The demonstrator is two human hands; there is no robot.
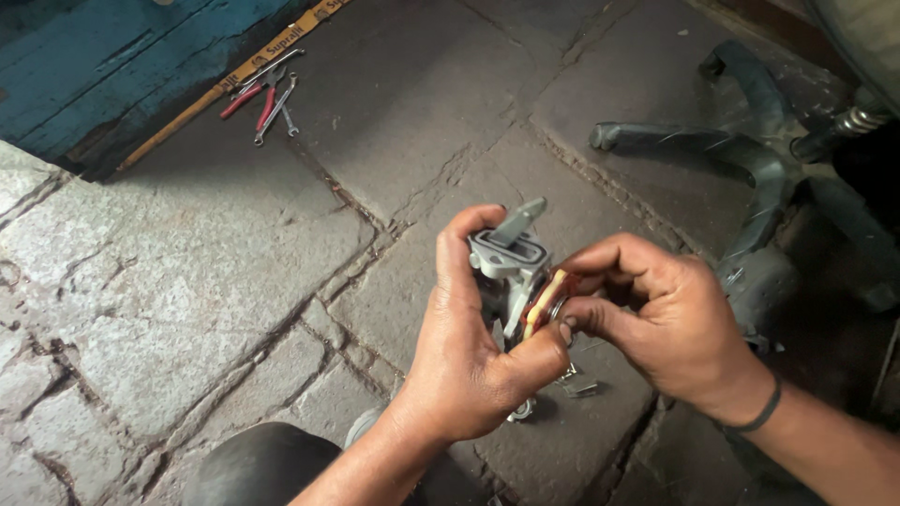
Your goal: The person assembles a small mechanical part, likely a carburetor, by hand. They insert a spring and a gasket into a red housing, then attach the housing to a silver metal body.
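While left hand [464, 361] grips grey metal part [511, 262], right hand [670, 323] pinches its orange piece [542, 302]; yellow printed strip [246, 70] far left.

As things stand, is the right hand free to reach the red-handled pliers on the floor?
Probably not: the right hand is pinching an orange piece on the grey part the left hand holds, and the pliers lie far off.

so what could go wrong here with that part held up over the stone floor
The grey part is held in mid-air by the left hand while the right hand pinches a small orange piece; a slip could drop it into the floor's cracks. Loose metal bits below could get lost.
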